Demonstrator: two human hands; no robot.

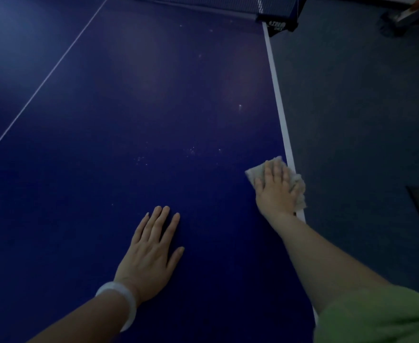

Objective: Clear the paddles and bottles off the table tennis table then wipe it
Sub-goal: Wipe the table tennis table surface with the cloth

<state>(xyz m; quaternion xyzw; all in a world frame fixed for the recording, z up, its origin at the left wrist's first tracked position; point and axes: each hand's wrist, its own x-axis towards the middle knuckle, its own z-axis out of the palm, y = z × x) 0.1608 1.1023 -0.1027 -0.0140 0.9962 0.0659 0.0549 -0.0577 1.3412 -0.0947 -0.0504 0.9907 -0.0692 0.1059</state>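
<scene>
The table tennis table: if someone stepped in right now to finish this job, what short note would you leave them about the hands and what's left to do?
Right hand: fingers flat, pressing a pale cloth onto the table tennis table at its right edge, on the white side line.
Left hand: flat on the table, holding nothing, just bracing.
Done: no paddles or bottles show on the visible part of the table.
Left: pale specks lie mid-table ahead of the cloth, and more near the net; wipe those. The far half is out of view, so check it.
</scene>
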